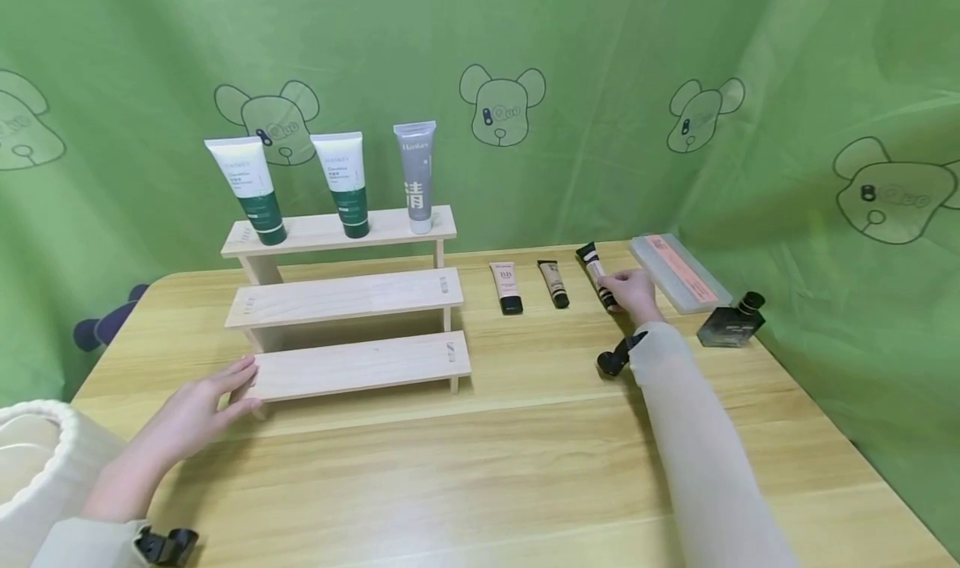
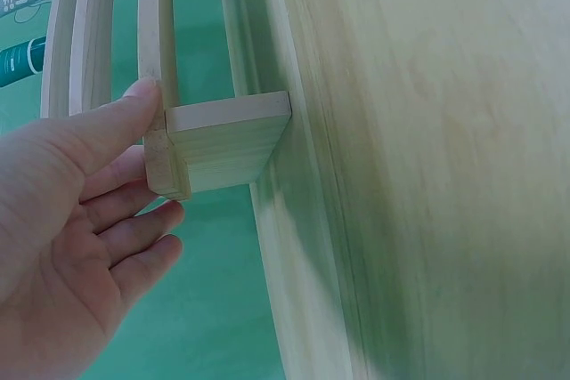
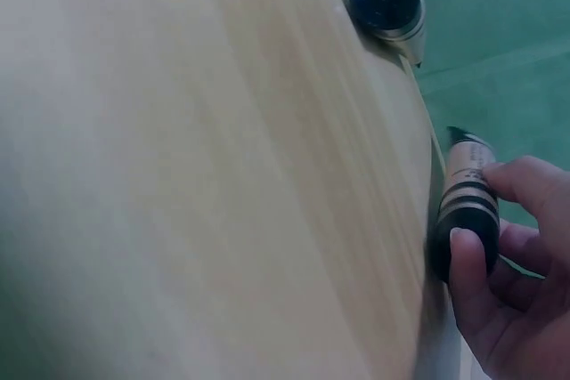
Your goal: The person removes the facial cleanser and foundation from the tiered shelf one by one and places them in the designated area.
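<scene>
At the left end of a three-step wooden display rack (image 1: 352,368), my left hand (image 1: 198,409) grips the lowest step. In the left wrist view its thumb (image 2: 138,100) lies on the board's edge, with the other fingers curled round the end. My right hand (image 1: 633,293) pinches a small black-capped cosmetic tube (image 1: 592,264) at the back right of the table. The right wrist view shows thumb and fingers on either side of this tube (image 3: 468,189), whose cap points toward the wrist. Left of it lie a beige tube (image 1: 552,280) and a pink BB cream tube (image 1: 506,283).
Two white-and-green tubes (image 1: 251,186) and a grey-blue tube (image 1: 416,172) stand on the rack's top step. Right of my right hand lie a flat translucent case (image 1: 675,268) and a dark glass bottle (image 1: 729,326). A white ribbed container (image 1: 75,443) stands at the left. Green curtain hangs behind.
</scene>
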{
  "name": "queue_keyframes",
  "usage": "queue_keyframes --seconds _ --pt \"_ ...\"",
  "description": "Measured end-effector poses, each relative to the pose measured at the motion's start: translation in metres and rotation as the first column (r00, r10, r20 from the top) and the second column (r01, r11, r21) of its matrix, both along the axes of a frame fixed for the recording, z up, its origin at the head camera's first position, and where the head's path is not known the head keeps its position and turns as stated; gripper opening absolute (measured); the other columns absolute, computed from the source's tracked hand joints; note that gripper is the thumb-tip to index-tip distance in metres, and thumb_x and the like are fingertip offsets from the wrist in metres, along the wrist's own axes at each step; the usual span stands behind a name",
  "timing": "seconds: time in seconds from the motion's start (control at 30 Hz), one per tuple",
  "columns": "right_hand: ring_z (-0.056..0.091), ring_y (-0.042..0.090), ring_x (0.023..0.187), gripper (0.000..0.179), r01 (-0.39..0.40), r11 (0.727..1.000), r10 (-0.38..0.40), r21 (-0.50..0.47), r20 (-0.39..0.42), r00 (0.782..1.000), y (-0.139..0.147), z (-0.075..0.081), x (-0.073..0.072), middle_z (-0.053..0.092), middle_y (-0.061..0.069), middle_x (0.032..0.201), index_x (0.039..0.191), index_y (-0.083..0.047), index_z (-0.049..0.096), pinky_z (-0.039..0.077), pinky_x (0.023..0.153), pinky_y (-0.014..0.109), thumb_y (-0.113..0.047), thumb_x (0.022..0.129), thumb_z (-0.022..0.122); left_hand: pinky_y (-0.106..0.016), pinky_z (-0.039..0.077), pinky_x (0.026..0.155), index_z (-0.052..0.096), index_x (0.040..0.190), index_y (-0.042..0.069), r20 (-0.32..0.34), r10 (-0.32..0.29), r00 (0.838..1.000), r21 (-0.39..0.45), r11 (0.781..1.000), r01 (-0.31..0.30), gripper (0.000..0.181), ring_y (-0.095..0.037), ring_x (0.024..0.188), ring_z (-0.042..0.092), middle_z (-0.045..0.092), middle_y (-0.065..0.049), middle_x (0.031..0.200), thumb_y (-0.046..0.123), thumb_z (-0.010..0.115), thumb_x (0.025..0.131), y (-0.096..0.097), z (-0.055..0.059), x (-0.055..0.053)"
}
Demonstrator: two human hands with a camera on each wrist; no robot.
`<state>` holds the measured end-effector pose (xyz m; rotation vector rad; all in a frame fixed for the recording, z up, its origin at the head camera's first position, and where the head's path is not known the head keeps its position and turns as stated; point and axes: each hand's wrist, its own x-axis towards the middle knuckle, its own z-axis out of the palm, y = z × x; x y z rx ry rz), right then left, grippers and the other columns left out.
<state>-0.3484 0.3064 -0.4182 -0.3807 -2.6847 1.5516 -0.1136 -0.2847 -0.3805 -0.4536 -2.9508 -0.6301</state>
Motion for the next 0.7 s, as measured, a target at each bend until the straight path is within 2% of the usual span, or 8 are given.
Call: queue_keyframes --seconds 0.17,0.47,0.7 --pt "0.056 0.008 0.057 0.044 0.028 1.000 -0.028 0.007 0.034 0.999 -0.0023 0.0018 0.0005 0.054 0.019 0.102 0.118 0.008 0.055 0.055 0.057 0.024 -0.024 0.089 0.059 -0.059 0.034 0.093 0.047 0.126 -0.011 0.006 0.005 1.000 -0.002 1.000 -0.005 0.055 -0.049 0.115 0.041 0.040 -0.027 0.133 0.022 0.065 0.086 0.0009 0.0008 0.0003" --pt "0.055 0.010 0.060 0.040 0.088 0.996 -0.087 -0.028 0.017 0.996 -0.0063 0.0053 0.0026 0.051 0.014 0.099 0.117 0.004 0.054 0.055 0.055 0.026 -0.025 0.090 0.059 -0.059 0.034 0.093 0.048 0.125 -0.011 0.001 0.004 1.000 -0.004 1.000 -0.004 0.055 -0.049 0.114 0.041 0.041 -0.027 0.133 0.022 0.066 0.086 0.0008 0.0006 0.0003" --pt "0.056 0.014 0.065 0.041 0.078 0.997 -0.078 -0.016 0.014 0.997 -0.0045 0.0050 0.0035 0.052 0.015 0.101 0.116 0.005 0.054 0.055 0.053 0.025 -0.027 0.089 0.059 -0.059 0.035 0.093 0.048 0.125 -0.012 0.003 0.001 1.000 -0.003 1.000 -0.001 0.054 -0.049 0.115 0.041 0.041 -0.028 0.133 0.021 0.066 0.086 0.0009 -0.0001 0.0006"
